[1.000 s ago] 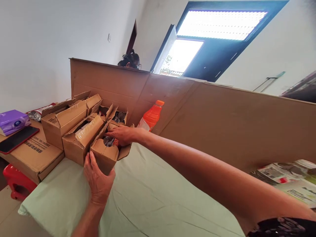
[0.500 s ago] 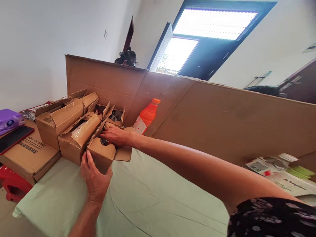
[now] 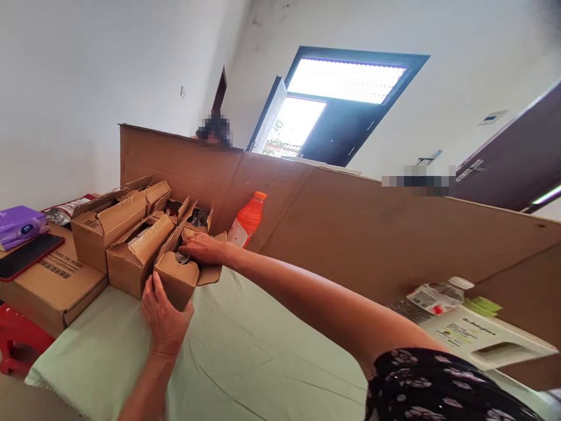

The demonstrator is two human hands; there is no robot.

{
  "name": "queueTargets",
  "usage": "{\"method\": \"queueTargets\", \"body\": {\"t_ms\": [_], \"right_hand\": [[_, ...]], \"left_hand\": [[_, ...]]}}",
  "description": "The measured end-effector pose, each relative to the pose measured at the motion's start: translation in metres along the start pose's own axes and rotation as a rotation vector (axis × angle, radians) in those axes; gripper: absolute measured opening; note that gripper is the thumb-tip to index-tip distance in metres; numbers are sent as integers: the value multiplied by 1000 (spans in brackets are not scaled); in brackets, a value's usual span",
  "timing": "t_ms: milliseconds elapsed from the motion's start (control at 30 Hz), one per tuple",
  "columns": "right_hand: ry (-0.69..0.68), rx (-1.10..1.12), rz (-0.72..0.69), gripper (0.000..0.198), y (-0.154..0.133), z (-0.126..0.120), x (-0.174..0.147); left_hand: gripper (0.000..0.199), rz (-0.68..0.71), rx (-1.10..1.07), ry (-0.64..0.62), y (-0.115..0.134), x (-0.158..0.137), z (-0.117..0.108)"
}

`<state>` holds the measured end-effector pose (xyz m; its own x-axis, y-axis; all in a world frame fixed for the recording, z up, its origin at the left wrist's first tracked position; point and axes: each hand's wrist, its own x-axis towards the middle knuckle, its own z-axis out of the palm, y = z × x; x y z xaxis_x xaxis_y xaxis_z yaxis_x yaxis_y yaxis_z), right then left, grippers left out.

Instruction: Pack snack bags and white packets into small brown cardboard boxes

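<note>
My left hand (image 3: 166, 318) grips the near end of a small open cardboard box (image 3: 174, 286), its fingers along the left side and its thumb at the right corner. Into the top of that box reaches my right hand (image 3: 205, 249), fingers curled down past the raised flaps. A bit of something greyish shows beside those fingertips; what they hold is hidden. Another open cardboard box (image 3: 125, 272), with clear tape on its flap, stands just left. Behind, a box with dark contents (image 3: 200, 217) sits near an orange-red drink bottle (image 3: 249, 219).
A tall cardboard panel (image 3: 333, 216) runs behind the green-covered table (image 3: 245, 351). Left are a large flat carton (image 3: 81, 286), phone (image 3: 30, 257), purple tissue pack (image 3: 21, 227) and red stool (image 3: 20, 339). A white jug (image 3: 473, 339) lies right. Beyond the panel shows a person's head (image 3: 214, 131).
The view has shifted, so the door and panel sit lower. My right hand stays in the box, and a greyish bit now shows at its fingertips. My left hand keeps its hold.
</note>
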<state>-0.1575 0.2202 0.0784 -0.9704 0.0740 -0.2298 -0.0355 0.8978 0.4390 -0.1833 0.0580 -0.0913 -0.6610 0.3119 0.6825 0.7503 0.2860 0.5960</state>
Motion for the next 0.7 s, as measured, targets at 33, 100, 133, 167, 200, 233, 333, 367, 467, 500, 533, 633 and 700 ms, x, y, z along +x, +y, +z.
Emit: {"method": "queueTargets", "body": {"t_ms": [33,100,133,167,200,233,333,367,467,500,533,633,700], "right_hand": [[-4,1,-3,29,-1,1,1],[-12,3,-11,29,-2,3,3],[-14,4,-10,28,-3,5,5],[-14,4,-7,28,-4,6,7],[-12,5,-3,29,-4,8,9],[-7,7,1,29,-5,9,10],[30,19,9,27,-5,8,8],[49,24,14,25,-5,6,6],[130,43,47,19,2,-7,-7],[164,50,69,18,7,-13,-13],[201,58,99,19,13,-21,-20],[319,91,239,21,33,-44,-53],[391,122,368,21,46,-58,-84]], "left_hand": [[110,3,1,-2,0,0,0],[109,7,5,-4,-1,0,0],[109,7,9,-4,-1,0,0],[109,8,12,-4,-1,0,1],[109,10,17,-2,-1,0,1],[109,14,21,-2,-1,-1,1],[108,29,35,-6,-1,-1,1],[107,29,40,-7,-1,-1,0],[106,20,53,-3,-1,-1,0],[106,17,55,-2,-1,-1,1],[106,15,55,-1,-1,-1,1],[103,19,36,0,-3,2,1],[101,26,5,-1,-5,4,1]]}}
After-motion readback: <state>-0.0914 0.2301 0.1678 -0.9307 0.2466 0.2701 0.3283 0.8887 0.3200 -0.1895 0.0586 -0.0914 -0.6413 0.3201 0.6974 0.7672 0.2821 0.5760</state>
